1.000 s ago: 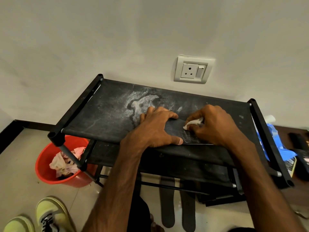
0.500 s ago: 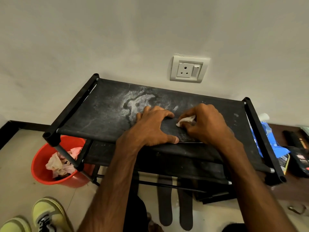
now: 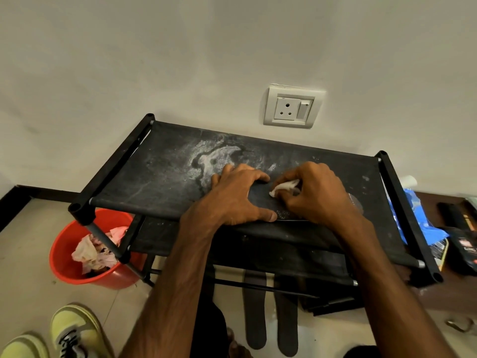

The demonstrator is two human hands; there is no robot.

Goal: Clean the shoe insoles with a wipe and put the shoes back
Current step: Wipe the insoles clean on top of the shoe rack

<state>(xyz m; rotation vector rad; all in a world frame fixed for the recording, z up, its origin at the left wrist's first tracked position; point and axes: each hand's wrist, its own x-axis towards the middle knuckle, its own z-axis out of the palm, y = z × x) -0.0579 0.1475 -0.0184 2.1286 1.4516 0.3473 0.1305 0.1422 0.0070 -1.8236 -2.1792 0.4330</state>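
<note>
Two hands work on the top tier of the black fabric shoe rack (image 3: 154, 177). The left hand (image 3: 240, 197) presses splayed fingers down on a dark flat shoe insole (image 3: 260, 198), which lies across the shelf's front half, at 4 o'clock from the pale dusty stain (image 3: 214, 161). Its thumb runs along the insole's near edge. The right hand (image 3: 317, 192) has its fingers curled round a small crumpled white wipe (image 3: 284, 187), pinching it against the insole.

Over the last second the wipe has crept a little toward 9 o'clock and now sits close to the left forefinger, while the left hand has stayed put. That reads as a scrubbing stroke nearing its end, so this insole is still being cleaned.

Two more dark insoles (image 3: 255, 313) lie on the floor at 6 o'clock below the rack, and yellow-green sneakers (image 3: 74, 329) wait at 7 o'clock, so putting shoes back looks some way off. A red plastic bucket (image 3: 64, 254) at 8 o'clock holds crumpled paper.
</note>
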